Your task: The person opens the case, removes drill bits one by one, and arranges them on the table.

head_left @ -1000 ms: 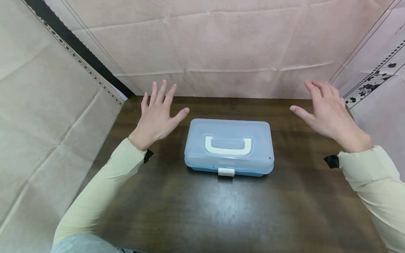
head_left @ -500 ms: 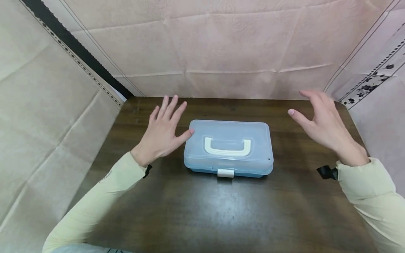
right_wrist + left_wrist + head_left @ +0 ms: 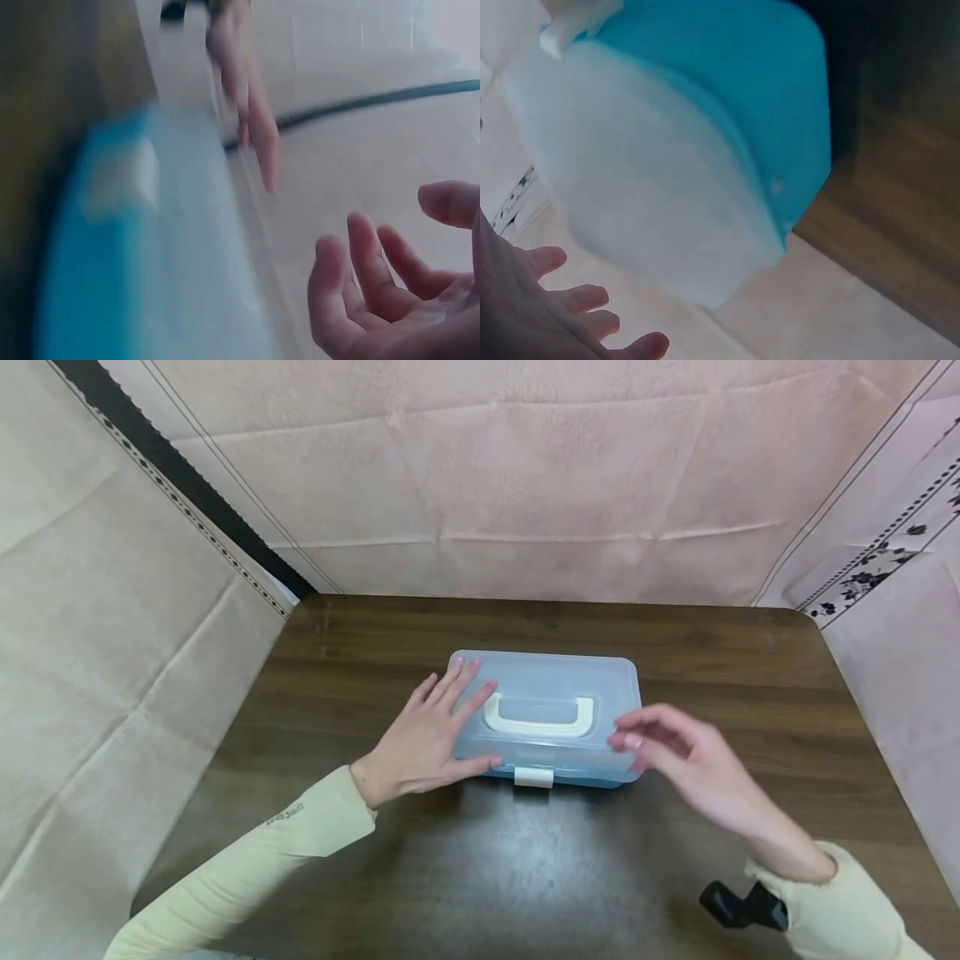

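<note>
Cloth hangings (image 3: 525, 485), pale pink: raised behind the bench and at both sides, creased, with a printed floral border at the right.

Bench (image 3: 547, 893), dark brown wood-grain: in front of you, carrying the box.

Your left sleeve (image 3: 255, 860), pale yellow-green, with dark lettering near the cuff; your right sleeve (image 3: 840, 918), same colour.

Box (image 3: 542, 700), blue: near the middle of the bench, long side towards you, its translucent lid (image 3: 645, 172) down.

Your left hand (image 3: 431, 739): over the left end of the lid, fingers straight, spread and released. The left wrist view shows them apart from the lid, though blur makes any contact by the thumb hard to judge.

Your right hand (image 3: 693, 764): by the box's right end, fingers loosely curled, grasping nothing.

Handle (image 3: 537, 727), white: folded flat on the lid, just beside your left fingers.

Wrist fitting (image 3: 742, 908), black: one, at your right cuff.

Latch (image 3: 534, 777), white: middle of the box's near side, right of your left thumb.
</note>
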`<action>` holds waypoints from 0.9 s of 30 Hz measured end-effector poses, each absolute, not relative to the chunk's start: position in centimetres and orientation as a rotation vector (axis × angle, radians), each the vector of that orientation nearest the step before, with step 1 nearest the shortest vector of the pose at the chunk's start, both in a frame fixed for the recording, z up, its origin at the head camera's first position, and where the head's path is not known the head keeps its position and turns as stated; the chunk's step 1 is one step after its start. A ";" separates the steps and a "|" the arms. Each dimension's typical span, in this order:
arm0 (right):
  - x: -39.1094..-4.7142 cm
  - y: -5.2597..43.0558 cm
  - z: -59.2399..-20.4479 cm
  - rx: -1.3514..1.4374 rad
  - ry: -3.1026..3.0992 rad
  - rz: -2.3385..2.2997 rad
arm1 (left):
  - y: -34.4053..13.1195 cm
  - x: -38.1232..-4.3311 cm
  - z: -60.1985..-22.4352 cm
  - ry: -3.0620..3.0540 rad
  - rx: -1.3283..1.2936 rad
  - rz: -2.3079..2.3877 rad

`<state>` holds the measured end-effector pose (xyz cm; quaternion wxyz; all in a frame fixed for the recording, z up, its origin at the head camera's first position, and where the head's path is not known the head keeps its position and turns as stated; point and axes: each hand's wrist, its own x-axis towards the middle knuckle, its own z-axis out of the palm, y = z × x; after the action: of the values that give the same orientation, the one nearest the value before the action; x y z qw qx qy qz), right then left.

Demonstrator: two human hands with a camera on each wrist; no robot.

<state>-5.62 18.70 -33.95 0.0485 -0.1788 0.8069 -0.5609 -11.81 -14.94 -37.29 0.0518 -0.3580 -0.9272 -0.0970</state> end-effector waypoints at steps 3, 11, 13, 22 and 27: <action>-4.4 17.3 -36.1 -0.572 2.214 -1.697 | -14.8 -11.6 -38.0 -2.849 -1.079 -0.296; -3.4 14.3 -41.8 -0.134 1.598 -1.740 | -14.5 -11.3 -39.0 -2.890 -1.037 -0.321; -3.5 13.8 -42.7 -0.014 1.514 -1.767 | -14.4 -11.3 -39.2 -2.883 -1.037 -0.318; -4.5 12.4 -44.1 0.187 1.424 -1.835 | -14.2 -11.3 -40.0 -2.891 -1.020 -0.309; -5.1 12.2 -44.4 0.217 1.441 -1.836 | -14.1 -11.3 -40.1 -2.873 -1.011 -0.285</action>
<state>-5.12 12.15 -44.37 0.3884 0.0853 0.5664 -0.7218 -11.25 -14.13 -40.11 0.0411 -0.3303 -0.9384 -0.0932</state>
